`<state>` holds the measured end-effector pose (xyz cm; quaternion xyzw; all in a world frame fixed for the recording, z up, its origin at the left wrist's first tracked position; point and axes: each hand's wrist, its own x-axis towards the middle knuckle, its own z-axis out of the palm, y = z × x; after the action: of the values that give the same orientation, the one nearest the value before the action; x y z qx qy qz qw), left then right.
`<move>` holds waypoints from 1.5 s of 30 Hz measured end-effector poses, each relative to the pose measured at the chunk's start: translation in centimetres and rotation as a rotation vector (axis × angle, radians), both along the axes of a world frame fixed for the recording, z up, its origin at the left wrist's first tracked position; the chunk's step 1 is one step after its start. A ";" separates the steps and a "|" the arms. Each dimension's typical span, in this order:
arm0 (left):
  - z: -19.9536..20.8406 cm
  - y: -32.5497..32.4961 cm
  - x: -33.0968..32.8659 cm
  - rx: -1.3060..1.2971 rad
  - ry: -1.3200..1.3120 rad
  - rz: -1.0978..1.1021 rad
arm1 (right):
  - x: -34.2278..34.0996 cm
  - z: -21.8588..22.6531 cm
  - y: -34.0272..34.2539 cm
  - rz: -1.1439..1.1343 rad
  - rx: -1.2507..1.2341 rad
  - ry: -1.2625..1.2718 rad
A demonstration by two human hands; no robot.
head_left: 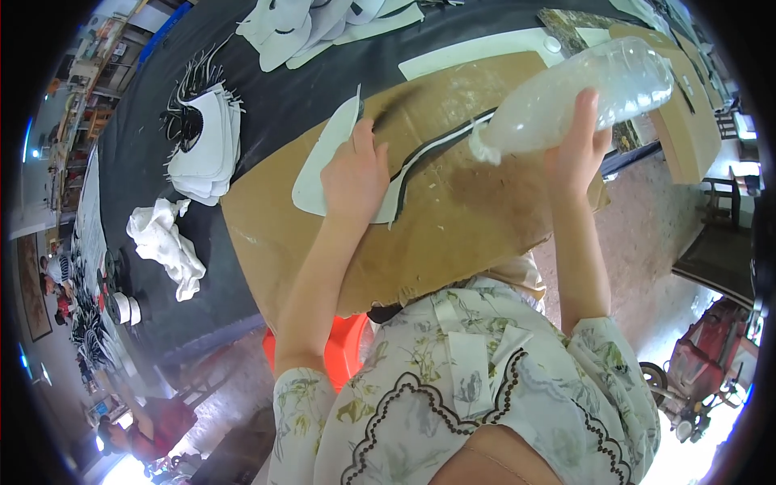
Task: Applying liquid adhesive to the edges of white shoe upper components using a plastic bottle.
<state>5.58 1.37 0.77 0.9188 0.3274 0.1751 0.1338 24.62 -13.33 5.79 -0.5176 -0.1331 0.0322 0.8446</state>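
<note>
My left hand (356, 174) is closed, its fingers pinched together on a flat white cut piece (317, 174) lying on brown cardboard. A black and white strip (428, 149) runs from beside this piece toward the upper right. My right hand (579, 145) is wrapped round a large see-through plastic bottle (586, 89), held tilted above the cardboard. Its narrow end, with a whitish tip (483, 149), points left and down near the strip's far end. Whether the tip touches anything I cannot tell. My palms hide part of the piece and of the bottle.
The cardboard sheet (477, 218) lies on a black-covered table (279, 101). A stack of fringed white pieces (212, 141) and a crumpled white cloth (166, 242) lie left. More white pieces (283, 28) are at the back. A red stool (346, 347) stands below the edge. Another person (158, 428) sits lower left.
</note>
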 end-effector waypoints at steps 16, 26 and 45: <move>2.6 -2.4 -6.9 0.004 -0.070 -0.384 | -7.8 -1.5 5.3 0.550 -0.296 -0.575; -1.4 -3.1 -8.0 0.011 -0.131 -0.267 | -8.8 -1.6 6.1 0.476 -0.378 -1.046; 0.1 -3.8 -6.8 0.049 -0.213 -0.304 | 1.6 -2.7 3.6 0.141 -0.536 -0.909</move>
<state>-1.23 -2.39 0.90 0.9369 0.1643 0.2572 0.1704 26.18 -9.74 3.12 -0.6669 -0.5072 -0.1059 0.5355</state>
